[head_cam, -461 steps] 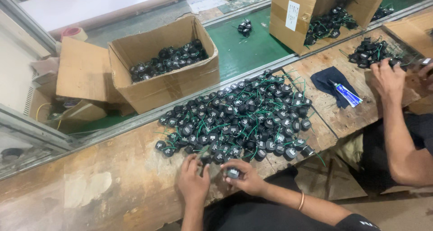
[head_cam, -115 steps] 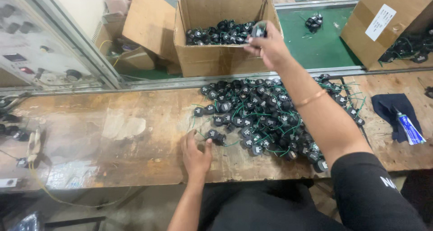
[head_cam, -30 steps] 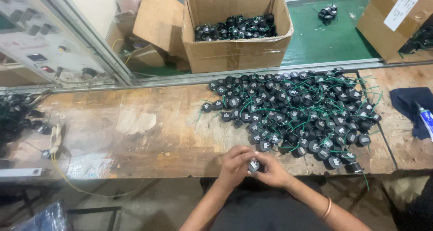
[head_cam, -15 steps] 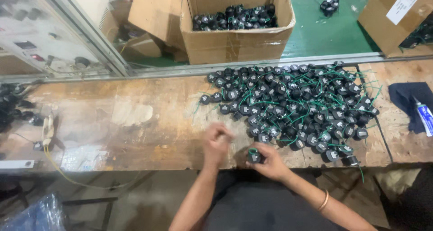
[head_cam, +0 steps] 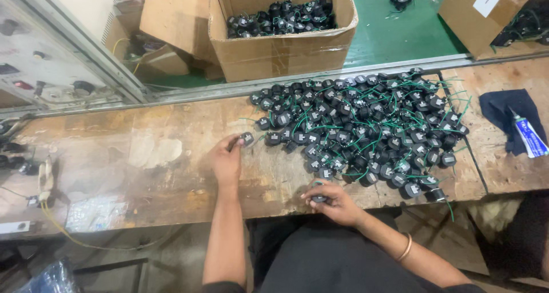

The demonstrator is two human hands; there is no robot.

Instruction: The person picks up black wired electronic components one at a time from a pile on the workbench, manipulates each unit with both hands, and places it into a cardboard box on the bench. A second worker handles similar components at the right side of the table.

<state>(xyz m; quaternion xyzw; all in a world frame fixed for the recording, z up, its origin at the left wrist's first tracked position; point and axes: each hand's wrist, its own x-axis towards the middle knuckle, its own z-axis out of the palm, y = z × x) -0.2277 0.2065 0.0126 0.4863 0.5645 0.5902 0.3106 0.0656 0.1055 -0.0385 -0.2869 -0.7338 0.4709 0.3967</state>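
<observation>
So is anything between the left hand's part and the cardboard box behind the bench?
Nothing sits directly between. The left hand holds a black part; bare bench and a metal rail lie before the box. The pile lies to the right.

This is a small factory assembly station: a scarred wooden worktop [head_cam: 143, 173] carries a heap of identical black round parts with green wires [head_cam: 366, 133], and cardboard boxes [head_cam: 283, 44] behind hold more of the same. A grey control panel with knobs [head_cam: 40, 75] stands at the left (a glue tube [head_cam: 529, 135] lies on a dark cloth [head_cam: 506, 113] too).
</observation>
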